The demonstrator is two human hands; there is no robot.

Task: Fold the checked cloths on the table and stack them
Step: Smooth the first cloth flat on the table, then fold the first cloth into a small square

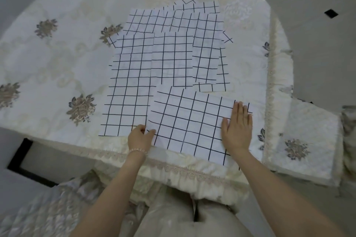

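Right now you are working on the nearest checked cloth (189,127), which is lying at a slight angle at the near edge of the desk (57,63), its near right corner reaching over the lace trim. Your right hand (237,128) is pressing flat on the cloth's right side with the fingers straight and released, gripping nothing. Your left hand (140,136) is sitting at the cloth's near left corner with the fingers curled in; thumb and fingers seem to be pinching that edge, though the exact contact is hard to make out.

Judging by how things are lying, you are only beginning. The other checked cloths (169,51) are spreading across the middle of the desk toward the far side, overlapping one another and looking mostly flat and unfolded; you cannot count them reliably, but there are at least 5 or 6. A long piece (125,98) is lying just left of the one under your hands. No finished stack is showing anywhere, so nearly all the folding and all the stacking are still waiting for you.
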